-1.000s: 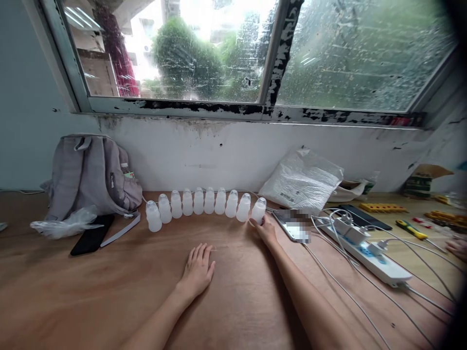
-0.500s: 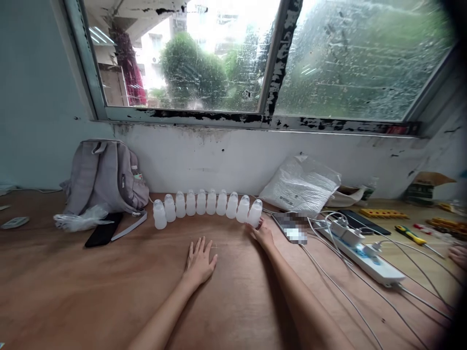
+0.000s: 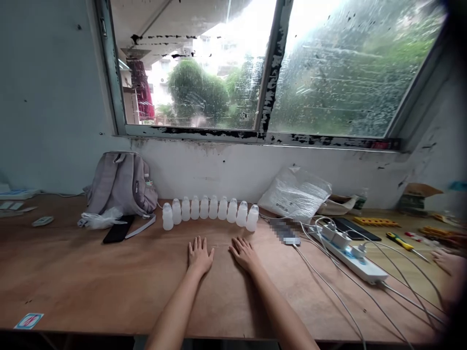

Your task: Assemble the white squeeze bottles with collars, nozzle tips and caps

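Several frosted white bottles with clear domed caps stand upright in a curved row toward the back of the wooden table [image 3: 109, 287]. The bottle at the left end [image 3: 168, 217] and the bottle at the right end [image 3: 252, 218] sit slightly nearer to me than those in the middle. My left hand [image 3: 200, 256] lies flat on the tabletop in front of the row, fingers spread, holding nothing. To its right, my right hand [image 3: 244, 253] also rests palm down with fingers apart, just short of the right-end bottle and not touching it.
Left of the bottles are a grey backpack [image 3: 122, 187], a plastic bag [image 3: 100, 218] and a black phone [image 3: 118, 230]. On the right lie a charging phone [image 3: 286, 232], a power strip [image 3: 350, 255] with cables, and a screwdriver [image 3: 399, 240]. Another person's hand [image 3: 447, 262] is at the right edge.
My right hand has left the right-end bottle and come down flat on the table, closer to my left hand. The bottles keep their curved row. The camera view has shifted.
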`<state>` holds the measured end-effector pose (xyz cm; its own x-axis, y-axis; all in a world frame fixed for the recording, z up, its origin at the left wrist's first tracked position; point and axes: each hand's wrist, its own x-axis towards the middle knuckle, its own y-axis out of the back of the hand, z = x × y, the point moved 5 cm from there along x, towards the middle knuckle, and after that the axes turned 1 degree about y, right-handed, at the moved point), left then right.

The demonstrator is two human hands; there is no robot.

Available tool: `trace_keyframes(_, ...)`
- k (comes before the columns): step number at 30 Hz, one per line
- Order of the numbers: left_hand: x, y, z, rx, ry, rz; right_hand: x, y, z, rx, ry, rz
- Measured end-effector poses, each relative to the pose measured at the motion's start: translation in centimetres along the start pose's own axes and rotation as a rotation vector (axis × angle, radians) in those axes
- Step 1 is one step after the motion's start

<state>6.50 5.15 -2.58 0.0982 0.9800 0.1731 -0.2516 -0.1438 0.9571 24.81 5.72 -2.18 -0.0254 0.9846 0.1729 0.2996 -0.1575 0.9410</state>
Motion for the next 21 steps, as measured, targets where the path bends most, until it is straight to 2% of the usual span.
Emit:
trace_keyframes(7, 0.1, 0.0, 0.0, -0.049, -0.035, 0.002, 0.0, -2.2, -5.1, -0.037, 0.09, -0.079)
trace_keyframes(12, 0.1, -0.1, 0.0, -0.136, -0.008, 0.065, -0.1, -2.4, -6.0, -0.026, 0.086, -0.059)
trace_keyframes(15, 0.6, 0.4, -0.6, -0.229, 0.062, 0.168, -0.2, -2.1, -5.9, 0.004, 0.096, -0.041)
trace_keyframes(18, 1.5, 1.8, -3.3, -0.347, 0.253, 0.356, -0.3, -1.8, -5.7, 0.038, 0.095, -0.015)
trace_keyframes(21, 2.2, 3.6, -8.1, -0.474, 0.491, 0.538, -0.4, -1.7, -5.4, 0.084, 0.099, 0.014)
